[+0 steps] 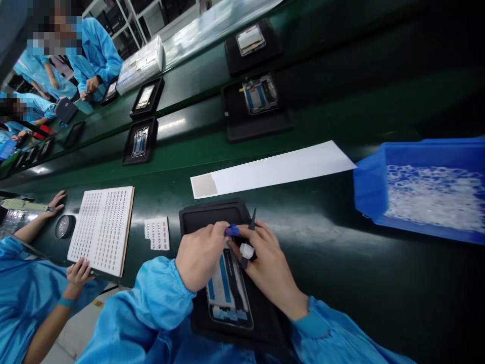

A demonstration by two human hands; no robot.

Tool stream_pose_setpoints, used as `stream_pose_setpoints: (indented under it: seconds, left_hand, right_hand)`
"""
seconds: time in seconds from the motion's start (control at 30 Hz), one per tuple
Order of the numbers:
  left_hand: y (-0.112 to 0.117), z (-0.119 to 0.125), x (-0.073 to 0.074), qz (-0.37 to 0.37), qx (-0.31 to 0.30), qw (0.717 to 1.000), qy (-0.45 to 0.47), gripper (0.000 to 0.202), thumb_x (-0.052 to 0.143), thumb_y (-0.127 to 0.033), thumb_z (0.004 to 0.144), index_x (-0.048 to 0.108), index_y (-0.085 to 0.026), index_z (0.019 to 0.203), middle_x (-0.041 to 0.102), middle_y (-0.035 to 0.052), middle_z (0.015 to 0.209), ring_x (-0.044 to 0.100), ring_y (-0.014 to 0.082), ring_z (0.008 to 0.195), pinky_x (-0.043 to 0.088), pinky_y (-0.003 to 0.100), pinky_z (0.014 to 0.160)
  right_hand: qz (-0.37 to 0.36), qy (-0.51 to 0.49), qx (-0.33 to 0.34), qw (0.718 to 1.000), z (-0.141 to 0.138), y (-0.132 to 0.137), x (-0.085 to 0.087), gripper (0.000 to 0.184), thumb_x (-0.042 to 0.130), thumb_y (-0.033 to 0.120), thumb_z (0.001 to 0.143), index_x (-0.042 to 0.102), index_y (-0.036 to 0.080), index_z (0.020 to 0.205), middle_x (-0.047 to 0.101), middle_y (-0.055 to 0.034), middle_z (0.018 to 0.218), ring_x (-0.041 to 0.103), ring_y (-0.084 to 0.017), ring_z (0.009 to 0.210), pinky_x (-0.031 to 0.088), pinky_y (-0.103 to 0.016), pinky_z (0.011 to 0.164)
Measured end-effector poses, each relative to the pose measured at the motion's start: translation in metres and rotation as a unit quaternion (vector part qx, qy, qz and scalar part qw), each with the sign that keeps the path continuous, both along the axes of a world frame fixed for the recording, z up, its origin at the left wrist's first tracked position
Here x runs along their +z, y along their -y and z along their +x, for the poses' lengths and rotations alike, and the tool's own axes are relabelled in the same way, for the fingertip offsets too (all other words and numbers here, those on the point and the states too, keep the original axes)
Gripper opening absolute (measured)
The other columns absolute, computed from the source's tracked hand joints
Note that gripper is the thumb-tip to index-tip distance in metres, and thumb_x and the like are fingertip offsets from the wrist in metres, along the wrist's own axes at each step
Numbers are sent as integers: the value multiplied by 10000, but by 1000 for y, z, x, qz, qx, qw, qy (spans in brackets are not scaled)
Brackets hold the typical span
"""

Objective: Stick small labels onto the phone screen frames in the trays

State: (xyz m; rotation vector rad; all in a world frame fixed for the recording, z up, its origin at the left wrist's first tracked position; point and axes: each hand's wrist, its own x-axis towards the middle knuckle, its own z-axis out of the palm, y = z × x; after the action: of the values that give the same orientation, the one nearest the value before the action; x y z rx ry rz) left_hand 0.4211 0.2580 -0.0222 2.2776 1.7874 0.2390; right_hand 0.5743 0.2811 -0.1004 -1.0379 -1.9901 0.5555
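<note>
A phone frame [228,291] with blue strips lies in a black tray [212,215] right in front of me on the dark green belt. My left hand [199,258] rests over the frame's upper end, fingertips pinching a small blue piece [232,231]. My right hand [267,265] holds black tweezers [251,226] with a white collar, tip pointing away from me, right beside the blue piece. Both sleeves are light blue.
A long white paper strip [273,169] lies beyond the tray. A blue bin [369,184] of clear small parts stands at right. A perforated white board [101,228] and a small parts card [157,233] lie left, by a co-worker's hands. More trays with frames [259,96] sit farther along the belt.
</note>
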Motion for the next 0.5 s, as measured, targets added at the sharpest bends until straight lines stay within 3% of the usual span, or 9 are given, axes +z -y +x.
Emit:
stream_pose_setpoints:
  seconds: [0.1,0.2,0.3,0.37,0.43,0.5]
  left_hand:
    - [0,-3,-6,-5,8,1000,12,174,394,-229,977,474,-214,1131,677,56,913,692,230,806,550,320,635]
    - [0,-9,-15,-15,70,987,143,114,485,-240,942,495,-213,1052,697,49,915,705,216,822,569,319,702]
    - [1,-17,-18,22,160,929,334,128,549,-206,897,483,-215,1006,700,39,938,703,179,879,566,296,795]
    - [5,-22,-15,74,188,894,400,69,496,-177,910,470,-213,962,677,42,933,683,169,921,549,311,846]
    - [11,-27,-12,102,156,910,371,89,429,-147,915,490,-203,883,632,44,883,651,165,890,531,321,826]
    - [18,-31,-12,113,78,958,251,155,424,-135,892,561,-193,849,577,44,823,603,168,799,504,309,719]
  right_hand:
    - [6,7,5,1000,0,-2,2,146,448,226,965,534,246,1081,662,-47,937,619,-245,908,414,-543,1032]
    - [5,14,15,1000,-1,-5,2,132,464,219,959,533,240,1069,667,-32,918,615,-232,861,393,-559,1043]
    - [8,17,17,1000,-2,-7,1,124,471,217,957,532,237,1063,677,-24,917,613,-231,858,396,-564,1029]
    - [9,16,15,1000,-2,-8,0,121,475,227,959,531,239,1066,684,-20,915,614,-234,867,398,-563,1024]
    - [7,12,14,1000,-2,-8,-1,122,485,240,959,531,241,1072,688,-16,911,615,-234,866,394,-564,1026]
    - [8,9,15,1000,-2,-7,0,121,490,247,959,533,245,1072,691,-12,905,617,-232,855,397,-562,1019]
